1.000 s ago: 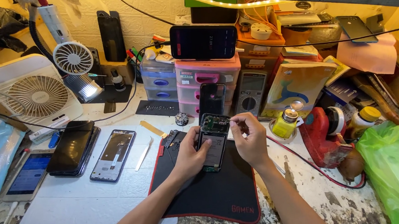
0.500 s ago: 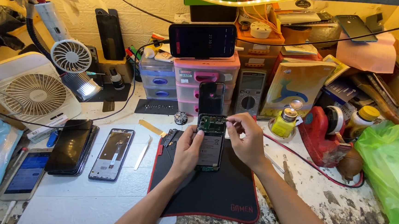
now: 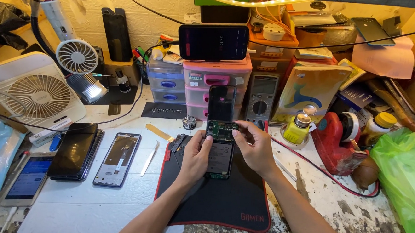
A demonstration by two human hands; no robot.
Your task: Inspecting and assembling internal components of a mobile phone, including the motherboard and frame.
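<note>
We have the opened phone between both hands, back cover off and circuit board showing, held over the black mat near the mat's far edge. Its long axis runs away from us toward the back of the bench, the board end farthest off. Our left hand is clamped along the phone's left side, fingers curled round the edge and the thumb tip pressing on the board end. Our right hand closes on the right side, thumb and forefinger pinched together at the top right corner of the board; whether they pinch a small part or tool there we cannot tell. So the working spot lies at the far end of the phone, just ahead of both thumbs, and the right hand is the nearer one to it. Tweezers lie on the white bench off the mat's left edge, beside a bare phone frame, well apart from either hand
</note>
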